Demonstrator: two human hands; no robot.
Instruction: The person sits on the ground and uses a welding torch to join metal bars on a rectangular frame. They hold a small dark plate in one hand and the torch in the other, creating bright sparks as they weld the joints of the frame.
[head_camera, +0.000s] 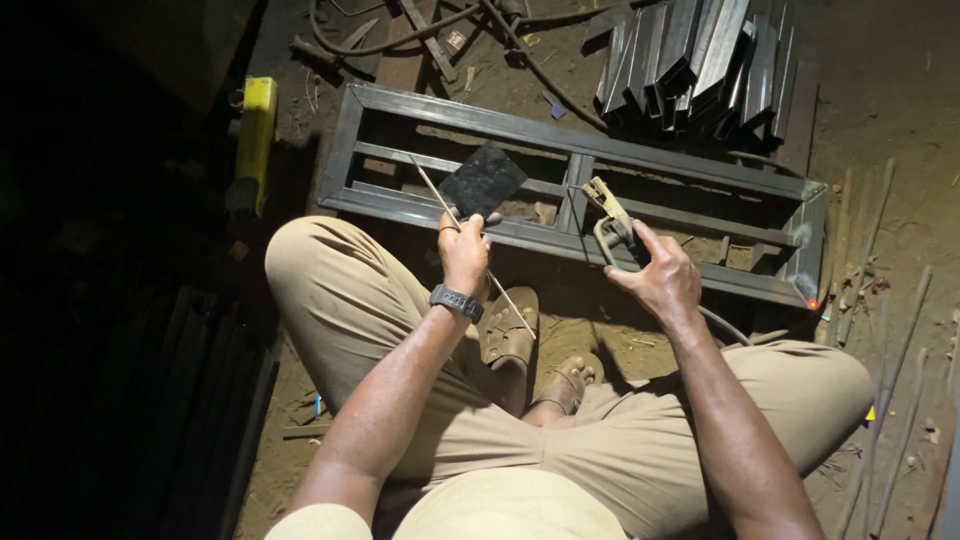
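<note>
My left hand (463, 252) gripping a thin metal welding rod (470, 243) and dark square shield glass (482, 180), my right hand (660, 275) clasping a metal electrode holder (610, 215), over a rectangular steel frame (560, 135) on the dirt floor.

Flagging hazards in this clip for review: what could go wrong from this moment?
1. The right hand holds the electrode holder bare, just over the steel frame; a burn or shock seems possible.
2. The left hand pinches both a thin rod and a small dark plate; either could slip.
3. A spot glows orange at the frame's right corner, near the trouser leg and sandalled feet; scorching is possible.
</note>
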